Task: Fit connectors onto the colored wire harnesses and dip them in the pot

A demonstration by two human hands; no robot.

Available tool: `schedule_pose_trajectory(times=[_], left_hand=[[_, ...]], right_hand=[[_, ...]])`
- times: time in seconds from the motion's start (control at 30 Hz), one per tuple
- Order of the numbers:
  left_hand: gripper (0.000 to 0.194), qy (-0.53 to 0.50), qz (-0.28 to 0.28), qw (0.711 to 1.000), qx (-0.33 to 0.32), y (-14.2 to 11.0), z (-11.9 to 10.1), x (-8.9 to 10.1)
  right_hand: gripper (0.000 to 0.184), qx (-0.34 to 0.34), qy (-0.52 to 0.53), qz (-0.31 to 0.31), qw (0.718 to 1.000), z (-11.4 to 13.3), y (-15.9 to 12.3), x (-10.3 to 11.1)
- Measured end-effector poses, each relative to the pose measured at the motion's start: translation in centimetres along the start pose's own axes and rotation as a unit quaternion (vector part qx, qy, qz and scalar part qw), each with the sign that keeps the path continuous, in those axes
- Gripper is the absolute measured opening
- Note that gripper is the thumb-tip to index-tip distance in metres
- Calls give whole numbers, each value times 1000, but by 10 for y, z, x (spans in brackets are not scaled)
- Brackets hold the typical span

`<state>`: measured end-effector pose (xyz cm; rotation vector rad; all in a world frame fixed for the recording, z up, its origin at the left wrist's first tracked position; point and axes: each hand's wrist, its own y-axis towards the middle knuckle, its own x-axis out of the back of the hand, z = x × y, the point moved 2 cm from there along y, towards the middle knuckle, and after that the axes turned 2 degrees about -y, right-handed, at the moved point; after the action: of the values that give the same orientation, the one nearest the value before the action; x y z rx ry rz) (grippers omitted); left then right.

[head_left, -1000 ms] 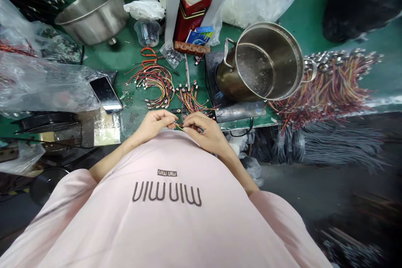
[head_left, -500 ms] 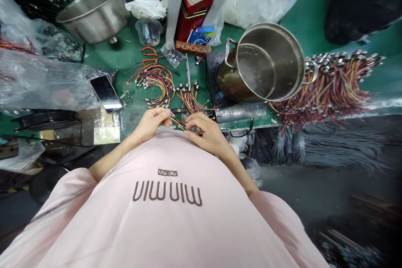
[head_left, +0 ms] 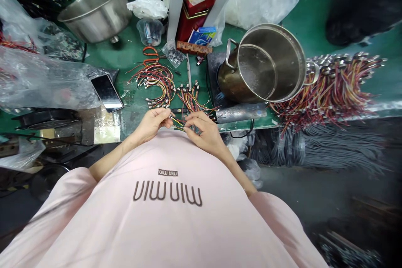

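My left hand pinches the connector end of a small wire harness at the table's front edge. Its yellow, red and black wires run across to my right hand, whose bent fingers are closed around the other end; the fingertips partly hide it. Just beyond my hands lies a curved bundle of wire harnesses with red, yellow, black and white wires. Right of it is a smaller group of harnesses with dark round connectors.
A tall steel pot stands on a dark plate at right, beside a large pile of wired parts. At left are a phone and a steel basin. Orange-handled scissors lie behind the wires; a red tin stands farther back.
The fingers of my right hand have shifted slightly along the wires. My left hand keeps its pinch on the connector end. The whole view has moved a little.
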<state>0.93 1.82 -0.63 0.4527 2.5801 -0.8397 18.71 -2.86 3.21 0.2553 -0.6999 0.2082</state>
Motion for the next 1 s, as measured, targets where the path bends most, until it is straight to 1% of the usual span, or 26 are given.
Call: schedule_pose_trajectory(times=[0.2, 0.33, 0.43, 0.5, 0.57, 0.67, 0.77, 0.83, 1.0], left_hand=[[46, -23, 6, 1000, 15, 0, -1, 0], [46, -22, 3, 1000, 18, 1, -1, 0], [46, 15, -11, 1000, 0, 1, -1, 1], [43, 64, -19, 998, -18, 0, -1, 2], [40, 118, -15, 992, -31, -1, -2, 2], [37, 170, 15, 985, -34, -2, -2, 0], [38, 174, 36, 984, -31, -2, -1, -1], [39, 166, 35, 985, -30, -2, -1, -2], [42, 137, 8, 990, -39, -2, 0, -4]], right_hand=[[4, 15, -20, 1, 1000, -3, 0, -4], [6, 0, 15, -11, 1000, -2, 1, -2], [8, -34, 64, -15, 997, 1, 2, 3], [9, -50, 84, -11, 995, 2, 3, 5], [10, -56, 85, 1, 995, 2, 4, 4], [11, -48, 71, 15, 996, 0, 5, -2], [11, -22, 54, 4, 998, -1, 8, -9], [11, -6, 42, -13, 999, -1, 10, -13], [10, 16, 13, -58, 998, -1, 16, -25]])
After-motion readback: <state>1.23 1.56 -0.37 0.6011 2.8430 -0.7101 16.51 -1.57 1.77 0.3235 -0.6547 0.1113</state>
